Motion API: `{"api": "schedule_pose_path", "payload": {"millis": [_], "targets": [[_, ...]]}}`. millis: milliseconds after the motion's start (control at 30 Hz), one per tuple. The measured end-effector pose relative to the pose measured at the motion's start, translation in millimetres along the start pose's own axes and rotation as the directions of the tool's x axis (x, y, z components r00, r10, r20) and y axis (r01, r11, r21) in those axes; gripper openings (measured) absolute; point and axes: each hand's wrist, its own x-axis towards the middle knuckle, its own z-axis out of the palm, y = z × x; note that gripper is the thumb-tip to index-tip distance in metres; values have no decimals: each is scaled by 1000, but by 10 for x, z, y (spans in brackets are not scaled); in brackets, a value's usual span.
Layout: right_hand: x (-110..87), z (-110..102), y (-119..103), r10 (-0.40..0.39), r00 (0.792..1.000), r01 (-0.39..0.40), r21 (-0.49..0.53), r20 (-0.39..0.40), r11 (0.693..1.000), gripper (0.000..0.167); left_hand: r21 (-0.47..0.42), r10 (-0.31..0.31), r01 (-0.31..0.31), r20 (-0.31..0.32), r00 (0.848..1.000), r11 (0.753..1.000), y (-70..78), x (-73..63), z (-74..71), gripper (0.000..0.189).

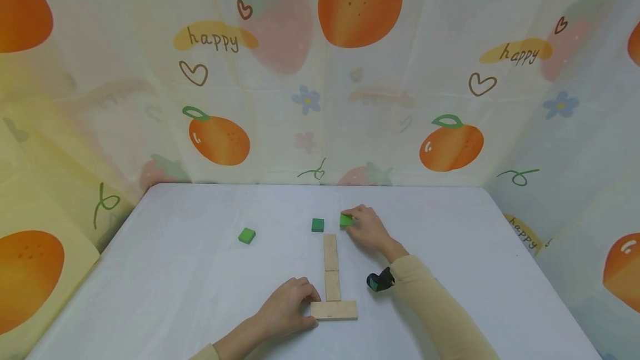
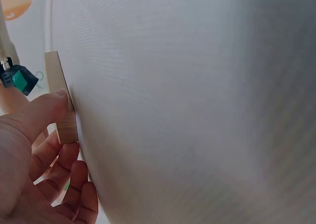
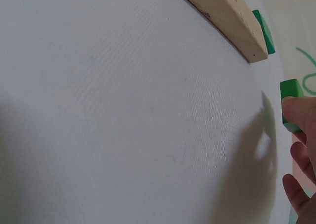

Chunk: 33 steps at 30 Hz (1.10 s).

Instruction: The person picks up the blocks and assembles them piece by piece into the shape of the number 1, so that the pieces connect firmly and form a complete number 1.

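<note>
My right hand (image 1: 369,230) pinches a small green block (image 1: 346,220) between thumb and fingers. In the right wrist view that green block (image 3: 291,105) is held a little off the table, its shadow apart from it. My left hand (image 1: 289,305) pinches the left end of a plain wooden block (image 1: 334,310) lying crosswise, with the thumb (image 2: 52,105) on its near side. Beyond it, two more wooden blocks (image 1: 331,253) lie end to end, forming a stem. A darker green block (image 1: 317,225) sits just past the stem's far end, slightly left.
Another green block (image 1: 247,235) lies farther left on the white table (image 1: 165,293). A black camera (image 1: 380,280) is strapped at the right wrist. Behind the table hangs a cloth (image 1: 350,143) printed with fruit, and similar cloth lines both sides.
</note>
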Motion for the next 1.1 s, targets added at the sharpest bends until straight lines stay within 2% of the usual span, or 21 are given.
{"api": "schedule_pose_path", "payload": {"millis": [367, 967, 1100], "targets": [[41, 110, -52, -69, 998, 70, -76, 12, 995, 34, 0, 3, -3, 3, 1000, 1000, 10, -1, -9, 29], [34, 184, -69, -83, 995, 89, -136, 47, 987, 35, 6, -4, 4, 12, 1000, 1000, 5, 4, -10, 29], [26, 183, -61, -89, 995, 94, -120, 44, 988, 36, 6, -4, 4, 14, 1000, 1000, -7, 7, -2, 29]]}}
